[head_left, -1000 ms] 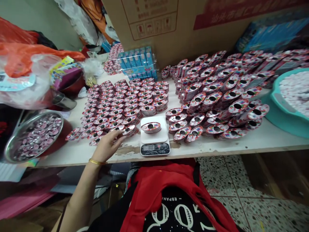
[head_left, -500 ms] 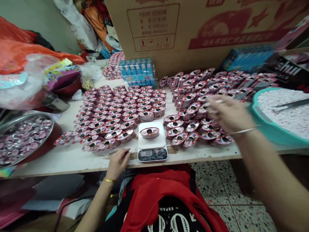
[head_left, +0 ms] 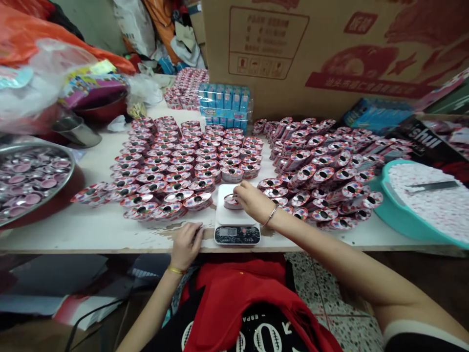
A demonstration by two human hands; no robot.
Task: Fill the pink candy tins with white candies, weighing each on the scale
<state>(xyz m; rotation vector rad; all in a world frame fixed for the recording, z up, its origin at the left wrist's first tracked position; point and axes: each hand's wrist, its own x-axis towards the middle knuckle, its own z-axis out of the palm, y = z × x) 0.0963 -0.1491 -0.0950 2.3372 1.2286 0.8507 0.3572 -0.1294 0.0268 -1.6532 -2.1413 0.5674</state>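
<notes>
At the scale (head_left: 237, 234), the right hand (head_left: 252, 201) holds a tin (head_left: 229, 202) on the pan in a narrow grip; the left hand (head_left: 186, 246) lies open, holding nothing, at the counter (head_left: 88, 234) edge.

a teal plastic basin (head_left: 394, 215) sits at the right, heaped with white pieces (head_left: 428, 210) — a metal blade (head_left: 432, 186) lying on top. at the left, a steel tray (head_left: 69, 178) of pink foil-backed pieces; behind, a printed cardboard carton (head_left: 330, 63), blue packs (head_left: 224, 100) and an orange plastic bag (head_left: 22, 34).
</notes>
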